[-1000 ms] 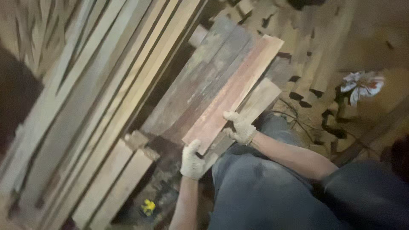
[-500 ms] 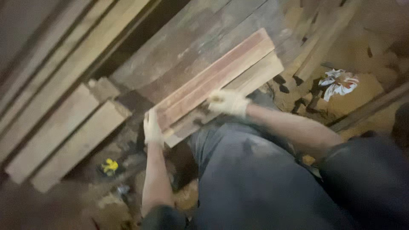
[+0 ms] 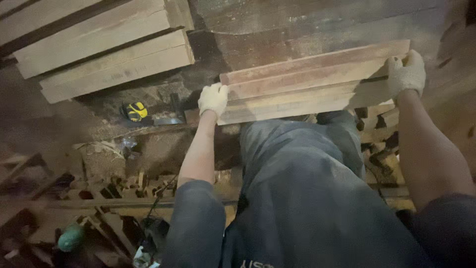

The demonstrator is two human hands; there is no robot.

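While gloved fingers grip both ends, left hand point(image 3: 213, 99), right hand point(image 3: 406, 73), reddish plank point(image 3: 307, 74) spanning between.

Reddish-brown boards point(image 3: 307, 82), yellow-black tape measure point(image 3: 135, 111)

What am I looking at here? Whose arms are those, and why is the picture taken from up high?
There is no machine here, just a person. A camera worn on the head looks down, so you see that person's own arms and dark trousers from above. Both hands wear pale work gloves. The left hand has its grip on one end of a small stack of reddish wooden boards, and the right hand holds the other end. Behind them lies a pile of dark planks, and to the upper left a pile of lighter planks. On the dirty ground sits a yellow and black tape measure, and below it lie scraps of wood.
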